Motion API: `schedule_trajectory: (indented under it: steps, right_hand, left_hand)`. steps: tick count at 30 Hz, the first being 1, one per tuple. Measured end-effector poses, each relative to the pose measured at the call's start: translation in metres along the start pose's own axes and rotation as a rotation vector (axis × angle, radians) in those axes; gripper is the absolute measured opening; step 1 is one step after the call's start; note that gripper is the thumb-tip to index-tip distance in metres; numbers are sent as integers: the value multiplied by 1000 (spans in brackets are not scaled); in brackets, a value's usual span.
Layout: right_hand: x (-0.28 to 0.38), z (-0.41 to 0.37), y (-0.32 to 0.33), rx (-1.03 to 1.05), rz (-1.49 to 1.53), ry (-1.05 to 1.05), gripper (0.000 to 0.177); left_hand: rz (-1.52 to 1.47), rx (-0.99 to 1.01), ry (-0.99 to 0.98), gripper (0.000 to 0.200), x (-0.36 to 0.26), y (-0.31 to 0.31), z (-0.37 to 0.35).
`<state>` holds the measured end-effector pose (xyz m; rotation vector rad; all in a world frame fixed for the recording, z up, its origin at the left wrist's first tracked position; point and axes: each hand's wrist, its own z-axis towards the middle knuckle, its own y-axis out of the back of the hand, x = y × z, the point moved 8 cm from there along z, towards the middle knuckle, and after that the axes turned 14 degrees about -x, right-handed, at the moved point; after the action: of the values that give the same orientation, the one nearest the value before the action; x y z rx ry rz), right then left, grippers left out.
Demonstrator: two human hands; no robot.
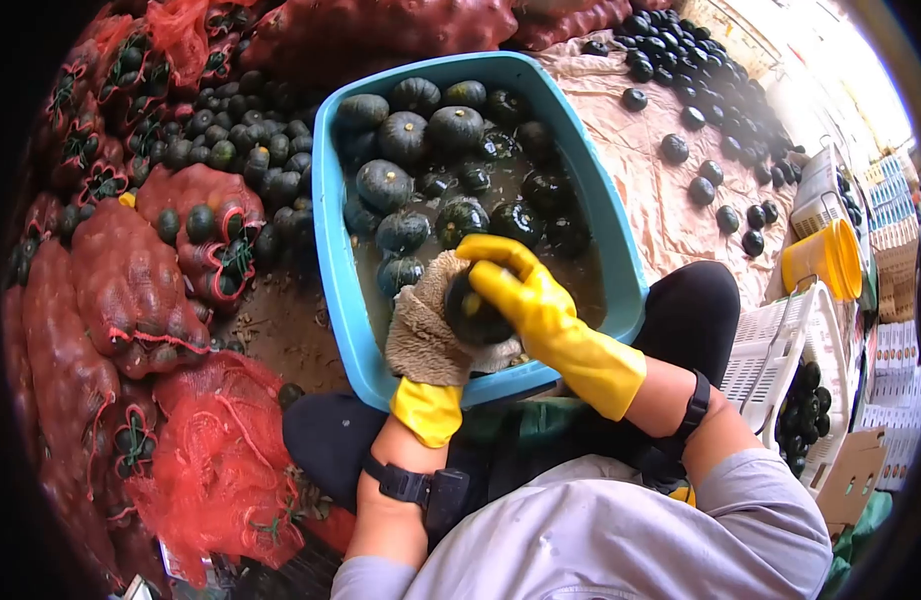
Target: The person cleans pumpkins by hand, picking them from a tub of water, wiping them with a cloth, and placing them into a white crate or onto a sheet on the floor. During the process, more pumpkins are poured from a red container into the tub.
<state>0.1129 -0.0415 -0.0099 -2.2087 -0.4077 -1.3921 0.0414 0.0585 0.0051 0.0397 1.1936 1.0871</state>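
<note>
A small dark green pumpkin (473,318) is held between my two hands over the near end of a blue tub (332,290). My left hand (427,411), in a yellow rubber glove, is mostly hidden by a brown terry cloth (418,332) that presses against the pumpkin's left side. From the right, my right hand (520,290), also in a yellow glove, curls its fingers over the top of the pumpkin. Murky water fills the tub, where several green pumpkins (455,130) float or lie partly under the surface.
Red mesh sacks (135,270) of pumpkins crowd the left, beside a loose pile (235,130). Dark pumpkins (674,149) lie on a pinkish sheet (620,190) at the right. A yellow bucket (825,258) and a white crate (780,340) stand near my right knee.
</note>
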Motion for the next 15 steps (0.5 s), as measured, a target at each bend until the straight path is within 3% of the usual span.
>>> schedule_trajectory:
  steps: [2,4,5,6,8,10,12,13,15]
  right_hand:
    - [-25,27,14,-137,371,207,39]
    - [-22,33,23,-163,-68,366,50]
    - [0,27,21,-84,-367,503,59]
    - [21,19,13,0,-666,635,69]
    - [30,7,-2,168,-784,781,77]
    - [14,12,1,250,-519,293,73]
    - [-20,16,-6,246,61,-106,69]
    - [-28,19,-3,30,-48,22,63]
    - [-30,28,7,-151,-245,353,74]
  left_hand:
    - [-42,-61,134,66,7,-21,-3]
    - [-160,-204,317,83,36,-32,-16]
    - [-249,-249,309,86,20,-21,-12]
    - [-235,-254,245,85,15,-10,-7]
    - [-105,-228,67,80,13,12,3]
    - [-245,-155,138,74,25,12,1]
    - [-57,-217,-15,73,8,16,-1]
    - [17,-283,-67,67,1,13,0]
    - [-395,-273,355,52,8,5,1]
